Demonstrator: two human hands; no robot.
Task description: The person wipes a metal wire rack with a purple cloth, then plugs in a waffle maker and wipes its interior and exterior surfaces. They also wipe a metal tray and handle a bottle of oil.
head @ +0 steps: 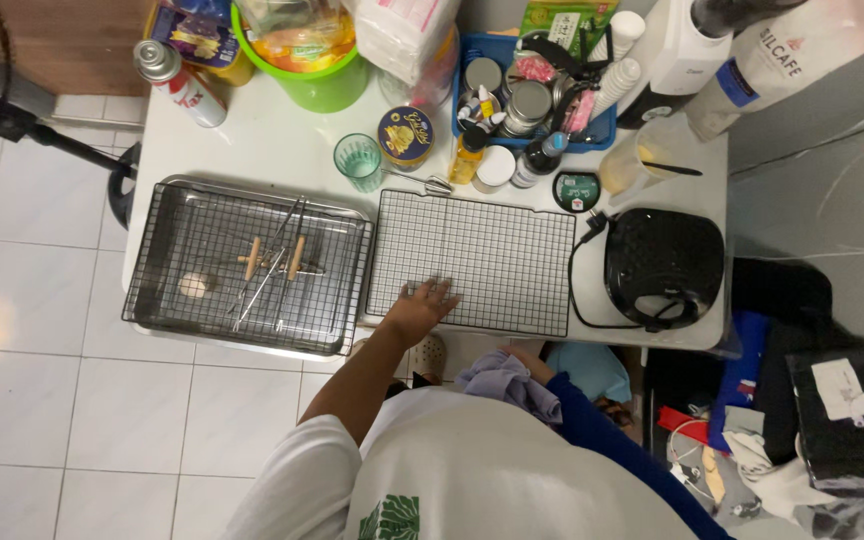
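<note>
Fingers of left hand (422, 303) spread on wire rack (512, 240); right hand (527, 362) half-hidden, grip unclear.

A white surface (282, 150) stands on a tiled floor (42, 400). At its left lies a tray (252, 345) topped by a dark wire rack (172, 260). Just right of it lies a second wire rack (502, 260), with a hand (422, 305) flat on its near left corner. At the right end sits a black appliance (664, 265). Along the far edge stand a green bucket (317, 85), a spray can (177, 82), a green glass (358, 160), a round tin (405, 135) and a blue basket (532, 140) of bottles.
</note>
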